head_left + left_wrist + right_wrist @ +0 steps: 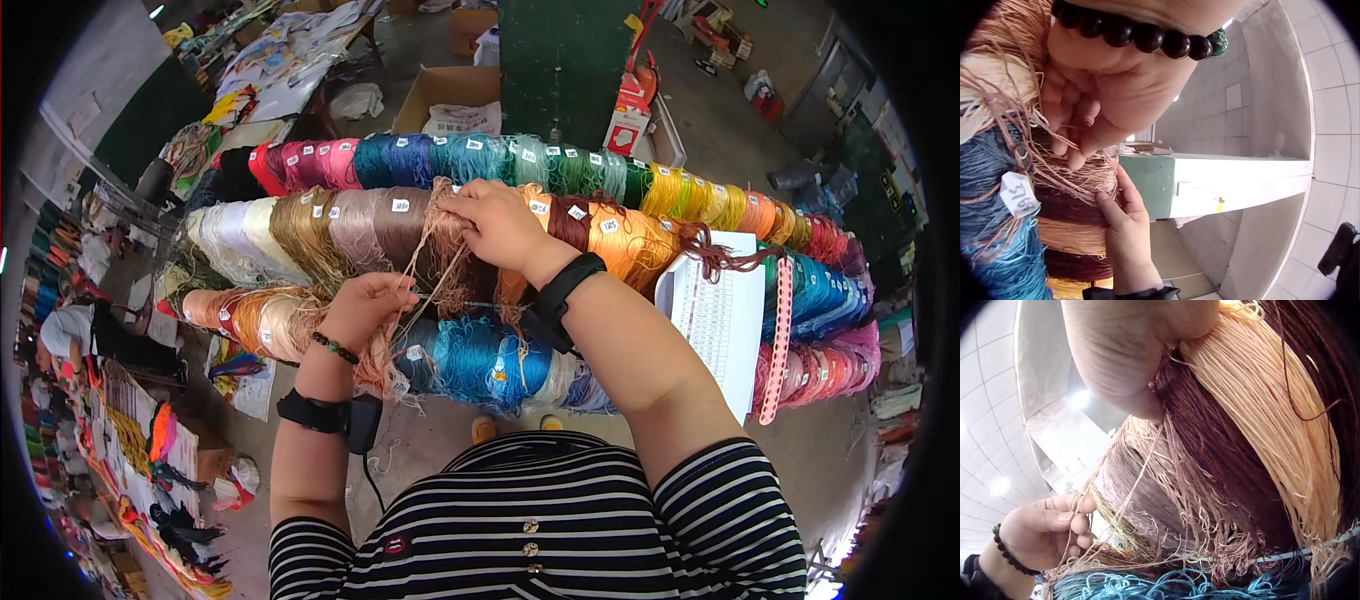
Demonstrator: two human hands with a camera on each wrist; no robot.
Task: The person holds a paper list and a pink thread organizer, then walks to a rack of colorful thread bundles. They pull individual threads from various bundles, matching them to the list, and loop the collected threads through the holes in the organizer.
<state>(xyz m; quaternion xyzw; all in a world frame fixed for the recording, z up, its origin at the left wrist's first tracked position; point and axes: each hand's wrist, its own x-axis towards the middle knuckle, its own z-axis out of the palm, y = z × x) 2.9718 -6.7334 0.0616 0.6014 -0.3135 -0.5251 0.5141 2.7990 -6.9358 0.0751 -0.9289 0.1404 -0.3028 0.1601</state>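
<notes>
Several loose, pinkish-tan thread strands (424, 250) slant from the middle row of hanging thread down to the person's left hand (372, 300), which pinches them between thumb and fingers. They look thin, slightly wavy and matte, some crossing each other near the fingertips. They run to a pinkish-tan thread skein (440, 215), its fibres crinkled and frayed into small loops low down. It hangs between a smooth mauve-brown skein (400, 228) and a dark maroon skein (1235, 450), with a pale peach skein (1272, 419) beyond the maroon one. The right hand (498, 228) grips the top of the pinkish-tan skein, thumb on the near side, as the left wrist view shows.

The right palm covers part of the skein top in the head view, and in the right wrist view that hand is cut off by the upper edge, its fingertips out of sight. Below the left hand, the strands' lower ends get lost in a tangle above bright blue thread (468, 360). A white paper label (1019, 195) sits tilted on slate-blue thread (988, 172); its dark marking is hard to read.
</notes>
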